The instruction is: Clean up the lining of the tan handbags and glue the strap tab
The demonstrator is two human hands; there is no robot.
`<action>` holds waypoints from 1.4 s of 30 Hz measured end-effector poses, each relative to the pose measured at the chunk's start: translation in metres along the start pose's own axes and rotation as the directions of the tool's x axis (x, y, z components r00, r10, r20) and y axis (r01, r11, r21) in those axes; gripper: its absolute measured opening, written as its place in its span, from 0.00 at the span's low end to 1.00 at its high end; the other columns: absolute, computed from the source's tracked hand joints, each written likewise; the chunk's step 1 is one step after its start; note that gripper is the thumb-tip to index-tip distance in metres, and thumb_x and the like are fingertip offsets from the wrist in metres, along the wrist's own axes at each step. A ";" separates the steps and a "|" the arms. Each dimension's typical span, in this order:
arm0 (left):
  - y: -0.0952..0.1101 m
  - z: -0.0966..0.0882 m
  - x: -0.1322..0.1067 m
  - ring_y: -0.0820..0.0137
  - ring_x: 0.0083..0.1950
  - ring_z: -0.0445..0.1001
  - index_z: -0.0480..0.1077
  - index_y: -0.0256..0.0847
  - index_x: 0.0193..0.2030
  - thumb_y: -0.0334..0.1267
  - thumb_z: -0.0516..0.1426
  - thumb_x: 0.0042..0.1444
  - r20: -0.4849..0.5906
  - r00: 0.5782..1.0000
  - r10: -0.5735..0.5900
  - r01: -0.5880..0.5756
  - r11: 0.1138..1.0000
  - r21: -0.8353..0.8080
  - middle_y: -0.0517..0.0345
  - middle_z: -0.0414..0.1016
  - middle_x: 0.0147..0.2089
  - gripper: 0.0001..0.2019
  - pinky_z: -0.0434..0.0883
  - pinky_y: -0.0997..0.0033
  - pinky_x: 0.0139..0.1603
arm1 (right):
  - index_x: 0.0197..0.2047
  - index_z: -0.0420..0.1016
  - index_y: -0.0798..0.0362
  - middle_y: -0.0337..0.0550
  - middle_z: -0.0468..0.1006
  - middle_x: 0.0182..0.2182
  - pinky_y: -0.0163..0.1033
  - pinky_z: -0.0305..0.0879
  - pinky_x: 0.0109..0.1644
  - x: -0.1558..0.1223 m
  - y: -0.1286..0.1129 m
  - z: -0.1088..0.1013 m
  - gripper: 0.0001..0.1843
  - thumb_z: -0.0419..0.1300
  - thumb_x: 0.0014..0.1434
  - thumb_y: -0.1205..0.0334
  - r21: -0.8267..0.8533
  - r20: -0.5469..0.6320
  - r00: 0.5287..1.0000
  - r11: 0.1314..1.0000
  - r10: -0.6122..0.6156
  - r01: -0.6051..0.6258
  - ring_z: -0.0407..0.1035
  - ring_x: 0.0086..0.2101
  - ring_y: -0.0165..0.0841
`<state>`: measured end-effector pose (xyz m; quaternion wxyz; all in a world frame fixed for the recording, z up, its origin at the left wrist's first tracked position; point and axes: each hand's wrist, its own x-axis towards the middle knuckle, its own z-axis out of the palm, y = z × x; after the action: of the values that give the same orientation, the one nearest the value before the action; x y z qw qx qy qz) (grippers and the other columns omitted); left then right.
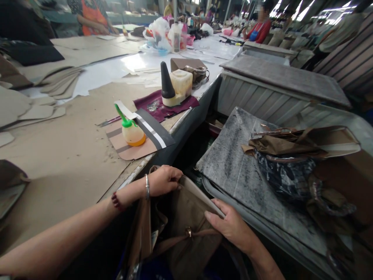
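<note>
A brown handbag hangs low in front of me, below the table edge. My left hand is closed on the bag's top rim; a bangle and a bead bracelet sit on that wrist. My right hand grips the bag's right side with the thumb pressed on the pale lining edge. A small metal stud shows on the bag's front. More brown bags and a dark plastic wrap lie piled on a grey tray to the right.
A work table covered with cardboard holds a squeeze bottle with a green nozzle, a black cone and a pale block on maroon cloth. Grey metal bins stand at right. Other people work at the far end.
</note>
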<state>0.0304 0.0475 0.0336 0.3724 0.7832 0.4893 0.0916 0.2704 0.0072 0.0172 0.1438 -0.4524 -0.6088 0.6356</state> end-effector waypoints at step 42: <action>0.010 -0.001 -0.008 0.78 0.24 0.58 0.58 0.38 0.19 0.44 0.57 0.44 -0.040 0.972 -0.231 0.231 0.973 -0.007 0.67 0.62 0.21 0.14 0.54 0.78 0.25 | 0.27 0.67 0.56 0.38 0.64 0.23 0.32 0.59 0.31 -0.024 0.001 0.015 0.18 0.48 0.58 0.51 -0.121 -0.089 0.993 0.990 -0.081 0.070 0.60 0.26 0.28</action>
<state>0.0327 0.0393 0.0425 0.3713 0.7186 0.5845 0.0642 0.2727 -0.0198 0.0235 0.1693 -0.4660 -0.6546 0.5707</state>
